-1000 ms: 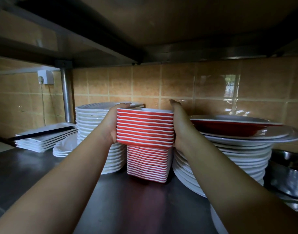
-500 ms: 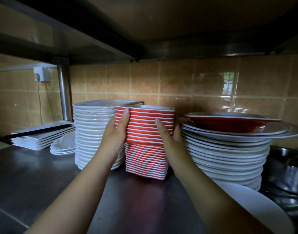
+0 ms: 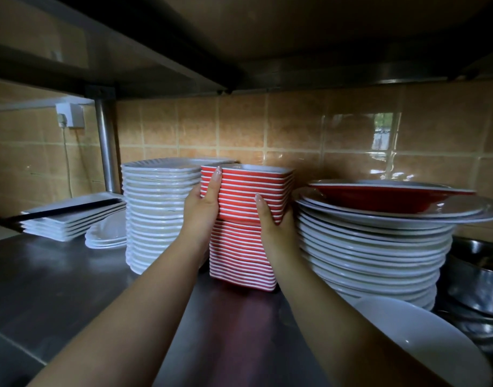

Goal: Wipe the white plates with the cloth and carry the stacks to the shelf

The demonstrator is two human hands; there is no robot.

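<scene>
Both hands clasp the stack of red square dishes [image 3: 246,219] from opposite sides, left hand [image 3: 200,210] and right hand [image 3: 276,222] curled round its upper half, likely to square it up. It stands on the steel shelf [image 3: 58,283], wedged between 2 stacks: white plates [image 3: 158,210] and round white plates [image 3: 373,255].

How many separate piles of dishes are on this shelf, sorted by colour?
White piles: 4, rectangular, small oval, tall scalloped, big round.
Red piles: 1, square dishes.
Single red dish topping the round pile: 1.
Total piles: 5.
</scene>
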